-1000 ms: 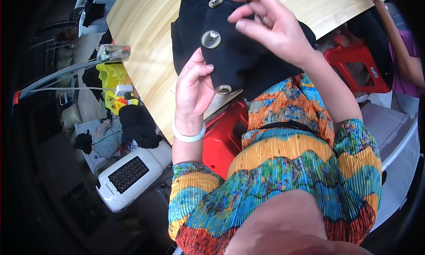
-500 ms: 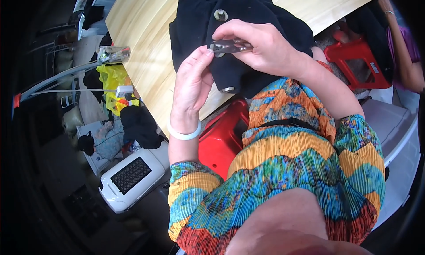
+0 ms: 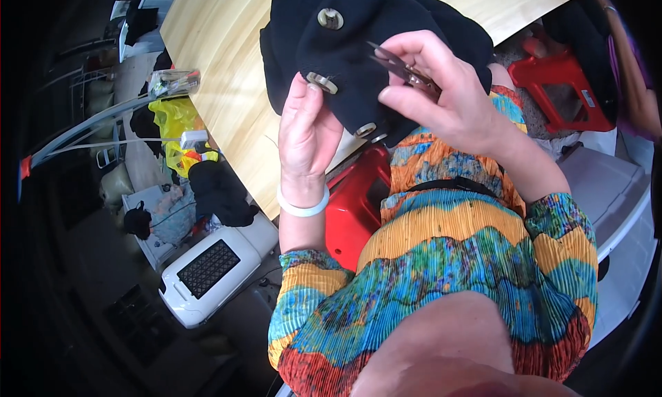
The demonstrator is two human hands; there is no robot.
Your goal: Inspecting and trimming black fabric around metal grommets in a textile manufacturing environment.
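A black garment (image 3: 386, 14) with large round buttons is spread over the table and hangs past its near edge. My left hand (image 3: 303, 138) pinches one pale brown button (image 3: 322, 83) between thumb and fingers, tilting it up from the cloth. In my right hand (image 3: 448, 97) is a pair of thread snips (image 3: 402, 67), gripped with the dark blades pointing left, apart from the button. Another button (image 3: 330, 18) lies farther up the garment. Nearer to me, a further button (image 3: 365, 129) sits by the garment's lower edge.
The wooden table (image 3: 214, 38) carries a clear package (image 3: 172, 83) at its left edge. Below that hang yellow bags (image 3: 172, 125). A red stool (image 3: 355, 211) stands under the near edge, another red stool (image 3: 562, 87) at right, beside another person's arm (image 3: 631, 73). A white machine casing (image 3: 214, 273) is at lower left.
My right hand has drawn the snips away from the button toward the right, and their blades have turned. My left hand has shifted slightly right and down, still at the button, which now shows.
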